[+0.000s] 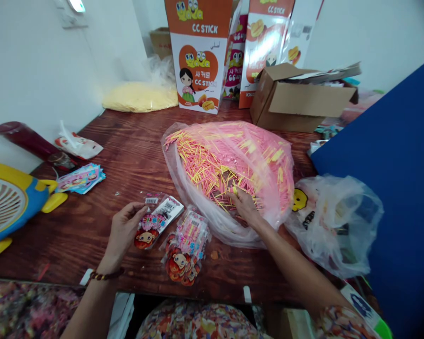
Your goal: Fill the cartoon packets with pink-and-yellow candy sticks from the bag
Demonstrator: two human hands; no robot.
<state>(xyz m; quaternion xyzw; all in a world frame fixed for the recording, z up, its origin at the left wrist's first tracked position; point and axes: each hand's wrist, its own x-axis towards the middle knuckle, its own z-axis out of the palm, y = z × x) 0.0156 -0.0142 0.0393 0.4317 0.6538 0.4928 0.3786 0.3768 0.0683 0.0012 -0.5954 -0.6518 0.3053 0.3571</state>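
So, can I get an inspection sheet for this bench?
Surface: dark reddish-brown wooden table, visible grain, small scraps on it.
Job's things: large clear bag, open, full of pink and yellow sticks; overlapping printed packets in front of it.
Clutter: dark red bottle, tissue pack, blue printed sachets and yellow-blue fan at left; crumpled plastic bag at right.
Hands: left hand at a second group of packets, pinch unclear; right hand among the sticks, grip partly hidden.
Cables: nothing seen for certain.
Surroundings: CC Stick cartons, open cardboard box, blue panel.
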